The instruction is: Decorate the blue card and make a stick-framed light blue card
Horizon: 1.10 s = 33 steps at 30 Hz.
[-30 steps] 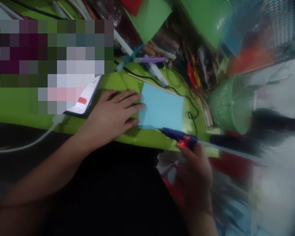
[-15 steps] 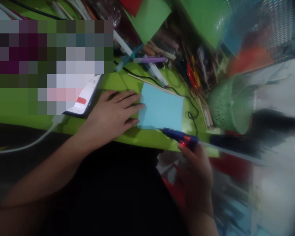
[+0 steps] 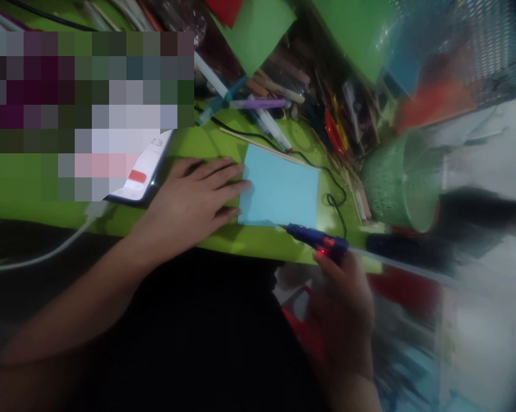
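Observation:
A light blue sheet of paper (image 3: 279, 186) lies flat near the front edge of the green table. My left hand (image 3: 197, 203) rests with fingers spread, their tips on the sheet's left edge. In my right hand (image 3: 347, 292) is a blue hot glue gun (image 3: 315, 237) with a small red light lit. Its nozzle points left at the sheet's lower edge; whether it touches the paper I cannot tell. A pale glue stick (image 3: 404, 266) juts from the back of the gun. A thin stick (image 3: 266, 147) lies along the sheet's top edge.
A phone (image 3: 144, 183), partly blurred out, lies left of my left hand with a white cable (image 3: 69, 246) plugged in. Markers (image 3: 270, 123), scissors (image 3: 335, 134) and sticks clutter the back. A green basket (image 3: 404, 183) stands at right. A black cord (image 3: 337, 200) curls beside the paper.
The whole view has shifted slightly, so things sit a little further left. The glue gun's nozzle has moved slightly right along the sheet's lower edge. My left hand stays on the paper.

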### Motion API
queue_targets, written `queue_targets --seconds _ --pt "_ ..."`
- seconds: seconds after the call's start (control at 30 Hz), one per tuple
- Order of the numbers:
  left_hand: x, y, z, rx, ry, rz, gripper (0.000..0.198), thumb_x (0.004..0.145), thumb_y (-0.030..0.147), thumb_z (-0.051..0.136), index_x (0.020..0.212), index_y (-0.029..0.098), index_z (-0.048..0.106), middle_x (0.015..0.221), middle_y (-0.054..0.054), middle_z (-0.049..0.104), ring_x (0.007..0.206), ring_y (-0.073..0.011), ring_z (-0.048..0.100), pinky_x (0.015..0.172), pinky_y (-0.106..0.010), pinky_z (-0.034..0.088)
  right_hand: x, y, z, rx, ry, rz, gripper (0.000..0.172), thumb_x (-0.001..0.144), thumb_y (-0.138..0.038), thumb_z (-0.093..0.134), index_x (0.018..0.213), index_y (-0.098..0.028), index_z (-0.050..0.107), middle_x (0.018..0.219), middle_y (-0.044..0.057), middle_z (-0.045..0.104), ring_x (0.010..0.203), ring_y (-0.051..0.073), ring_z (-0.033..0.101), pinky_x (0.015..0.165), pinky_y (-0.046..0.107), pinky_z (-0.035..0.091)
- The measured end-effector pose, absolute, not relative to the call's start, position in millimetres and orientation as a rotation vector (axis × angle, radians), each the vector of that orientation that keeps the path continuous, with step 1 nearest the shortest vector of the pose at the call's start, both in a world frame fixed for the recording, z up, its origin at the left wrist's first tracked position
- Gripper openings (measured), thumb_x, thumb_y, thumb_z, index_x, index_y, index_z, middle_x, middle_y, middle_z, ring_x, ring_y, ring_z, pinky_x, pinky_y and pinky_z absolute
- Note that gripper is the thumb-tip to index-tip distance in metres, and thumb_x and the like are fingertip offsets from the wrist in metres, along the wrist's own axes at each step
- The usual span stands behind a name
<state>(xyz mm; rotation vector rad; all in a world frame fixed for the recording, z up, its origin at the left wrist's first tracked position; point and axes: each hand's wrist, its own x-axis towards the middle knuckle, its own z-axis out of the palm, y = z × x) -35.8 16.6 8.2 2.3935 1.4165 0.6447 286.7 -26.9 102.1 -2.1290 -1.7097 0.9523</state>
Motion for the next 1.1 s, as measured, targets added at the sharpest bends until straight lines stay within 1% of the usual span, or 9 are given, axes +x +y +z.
queue_targets --seconds 0.1,0.17,0.27,0.43,0.63,0.7,0.83,0.97,1.1 --pt "-36 17 6 2.403 1.409 0.659 0.038 0.111 0.032 0.044 0.145 0.025 0.059 0.164 -0.008 0.052 0.152 -0.0316 0.047 0.118 -0.059 0.038 289 -31 101 -2.166 -1.603 0.969 0.026 0.083 -0.045 0.076 0.075 -0.021 0.070 0.063 -0.001 0.056 0.060 0.017 0.049 0.056 0.031 0.042" --pt "-35 18 3 2.419 1.436 0.675 0.037 0.111 0.034 0.045 0.144 0.026 0.060 0.163 -0.006 0.053 0.152 -0.0302 0.049 0.117 -0.056 0.038 288 -32 100 -2.171 -1.575 0.987 0.026 0.082 -0.045 0.076 0.075 -0.021 0.070 0.061 -0.001 0.055 0.060 0.018 0.050 0.055 0.031 0.043" --pt "-34 18 -2 2.431 1.473 0.682 0.036 0.110 0.036 0.048 0.143 0.027 0.061 0.162 -0.004 0.055 0.151 -0.0282 0.050 0.117 -0.053 0.037 283 -30 100 -2.139 -1.578 0.983 0.025 0.083 -0.046 0.074 0.082 -0.021 0.072 0.064 0.000 0.059 0.064 0.020 0.055 0.058 0.032 0.047" --pt "-34 18 -3 2.438 1.473 0.687 0.037 0.109 0.036 0.052 0.143 0.025 0.062 0.162 -0.005 0.055 0.150 -0.0287 0.050 0.117 -0.052 0.036 282 -22 102 -2.096 -1.632 1.025 0.026 0.078 -0.044 0.078 0.088 -0.020 0.076 0.073 0.002 0.067 0.071 0.023 0.061 0.064 0.034 0.051" --pt "-34 19 -3 2.460 1.472 0.722 0.037 0.111 0.039 0.047 0.142 0.025 0.061 0.160 -0.005 0.057 0.149 -0.0278 0.052 0.116 -0.051 0.037 285 -22 104 -2.106 -1.661 0.963 0.025 0.077 -0.042 0.079 0.090 -0.020 0.078 0.078 0.004 0.070 0.076 0.025 0.064 0.068 0.035 0.052" --pt "-34 18 -3 2.465 1.477 0.720 0.037 0.111 0.039 0.046 0.141 0.024 0.062 0.159 -0.006 0.058 0.149 -0.0282 0.052 0.115 -0.051 0.038 284 -23 104 -2.112 -1.651 0.949 0.025 0.076 -0.042 0.080 0.088 -0.020 0.078 0.076 0.004 0.069 0.075 0.024 0.064 0.068 0.035 0.052" --pt "-34 18 -3 2.453 1.475 0.691 0.038 0.111 0.038 0.047 0.143 0.025 0.061 0.161 -0.005 0.056 0.150 -0.0282 0.050 0.116 -0.051 0.037 278 -28 102 -2.125 -1.574 0.887 0.027 0.081 -0.045 0.076 0.089 -0.019 0.076 0.070 0.002 0.065 0.073 0.023 0.061 0.065 0.032 0.050" --pt "-34 18 -4 2.441 1.477 0.701 0.038 0.110 0.038 0.048 0.144 0.026 0.061 0.161 -0.004 0.056 0.151 -0.0277 0.049 0.117 -0.050 0.036 276 -31 99 -2.121 -1.512 0.905 0.025 0.077 -0.044 0.080 0.082 -0.020 0.073 0.067 0.001 0.062 0.070 0.022 0.058 0.061 0.031 0.048" --pt "-34 18 -4 2.451 1.477 0.699 0.038 0.111 0.038 0.046 0.143 0.026 0.061 0.161 -0.004 0.056 0.150 -0.0280 0.050 0.116 -0.051 0.037 282 -29 100 -2.136 -1.503 0.875 0.025 0.078 -0.044 0.078 0.082 -0.020 0.072 0.066 0.001 0.061 0.069 0.022 0.057 0.060 0.032 0.047"
